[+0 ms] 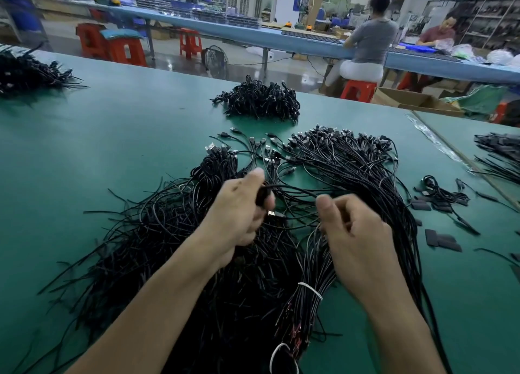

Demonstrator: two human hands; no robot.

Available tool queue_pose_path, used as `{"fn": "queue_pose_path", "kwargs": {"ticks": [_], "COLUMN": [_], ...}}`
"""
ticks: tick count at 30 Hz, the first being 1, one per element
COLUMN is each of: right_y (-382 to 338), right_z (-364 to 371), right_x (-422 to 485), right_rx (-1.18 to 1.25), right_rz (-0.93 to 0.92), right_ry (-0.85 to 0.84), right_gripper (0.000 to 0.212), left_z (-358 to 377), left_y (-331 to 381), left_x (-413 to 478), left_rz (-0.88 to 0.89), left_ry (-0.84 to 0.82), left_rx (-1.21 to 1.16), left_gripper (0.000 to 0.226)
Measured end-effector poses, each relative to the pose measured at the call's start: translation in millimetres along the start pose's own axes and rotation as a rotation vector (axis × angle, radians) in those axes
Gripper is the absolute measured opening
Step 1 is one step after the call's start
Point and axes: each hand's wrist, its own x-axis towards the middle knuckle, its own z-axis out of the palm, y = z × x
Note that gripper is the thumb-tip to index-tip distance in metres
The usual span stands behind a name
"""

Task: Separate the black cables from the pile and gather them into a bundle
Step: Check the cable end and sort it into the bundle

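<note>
tangled black cables [213, 250], heaped on green table [112, 137]

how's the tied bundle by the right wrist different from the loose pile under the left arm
The tied bundle is cinched by a white band, its strands running parallel; the loose pile is unbound, ends splaying every way. The bundle is narrow; the pile spreads wide. Both are thin black cables on the green table.

Matt black plastic-sheathed cables [351, 171] on smooth green table [112, 148].
</note>
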Motion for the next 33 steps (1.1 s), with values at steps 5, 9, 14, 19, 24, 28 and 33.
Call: {"fn": "queue_pose_path", "kwargs": {"ticks": [5, 9, 14, 19, 24, 28, 33], "right_y": [7.7, 6.1, 2.4, -2.5, -9.1, -22.8, -33.6], "right_z": [22.3, 37.2, 31.3, -0.1, -22.6, -16.2, -10.1], "right_x": [-9.5, -15.4, -16.4, -10.3, -5.1, -7.4, -11.6], "right_rx": [-0.544, -0.727, -0.641, -0.469, -0.188, 0.151, 0.167], "right_rz": [0.021, -0.005, 0.022, 0.151, 0.003, -0.131, -0.308], "right_ry": [-0.292, -0.346, -0.316, -0.281, 0.034, 0.215, 0.05], "right_gripper": [0.03, 0.022, 0.014, 0.012, 0.014, 0.011, 0.021], "left_z": [-1.1, -0.4, 0.4, 3.2, 4.6, 10.6, 20.1], "left_y": [3.4, 2.6, 3.1, 4.1, 6.3, 11.9, 15.9], "left_x": [0.4, 0.3, 1.3, -1.4, -4.9, -13.5, -20.6], "left_rz": [0.077, 0.093, 0.111, 0.155, 0.154, 0.189, 0.248], "left_ry": [0.163, 0.191, 0.19, 0.176, 0.051, -0.19, -0.27], "left_rx": [-0.099, -0.107, -0.104, -0.092, -0.038, 0.028, -0.039], "left_gripper": [0.063, 0.058, 0.057, 0.076, 0.071, 0.046, 0.02]}}
